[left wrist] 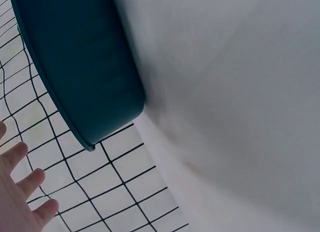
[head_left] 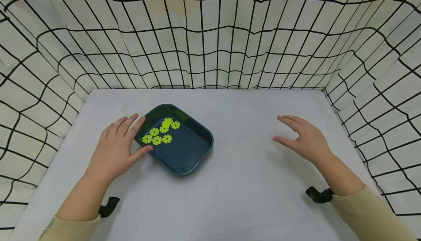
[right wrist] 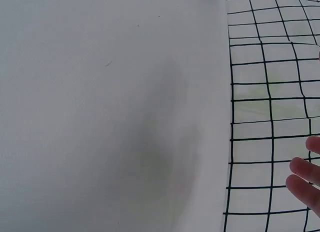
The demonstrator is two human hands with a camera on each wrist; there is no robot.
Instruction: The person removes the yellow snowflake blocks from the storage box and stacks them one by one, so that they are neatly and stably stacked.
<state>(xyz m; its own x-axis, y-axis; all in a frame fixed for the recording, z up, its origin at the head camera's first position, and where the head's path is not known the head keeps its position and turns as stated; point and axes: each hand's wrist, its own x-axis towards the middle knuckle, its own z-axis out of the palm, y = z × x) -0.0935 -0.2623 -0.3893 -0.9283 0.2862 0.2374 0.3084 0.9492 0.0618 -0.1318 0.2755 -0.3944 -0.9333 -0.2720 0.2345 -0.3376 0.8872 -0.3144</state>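
Note:
A dark teal tray [head_left: 184, 160] with a raised rim lies left of centre on the white table. In it, toward its left side, several yellow-green notched discs [head_left: 167, 138] lie in a loose cluster, a few of them overlapping. My left hand [head_left: 116, 148] is at the tray's left edge, fingers spread and thumb apart, holding nothing; its fingertips overlap the rim in the head view. The left wrist view shows the tray's outer wall [left wrist: 90, 66] beyond the fingers. Over the right part of the table hovers my right hand [head_left: 306, 138], its fingers extended and nothing in them.
The white table [head_left: 243, 190] has rounded far corners. White walls with a black grid of lines [head_left: 213, 44] rise behind it and on both sides. A black curved piece [head_left: 109, 207] sticks out by the left cuff, and another black piece [head_left: 319, 195] by the right cuff.

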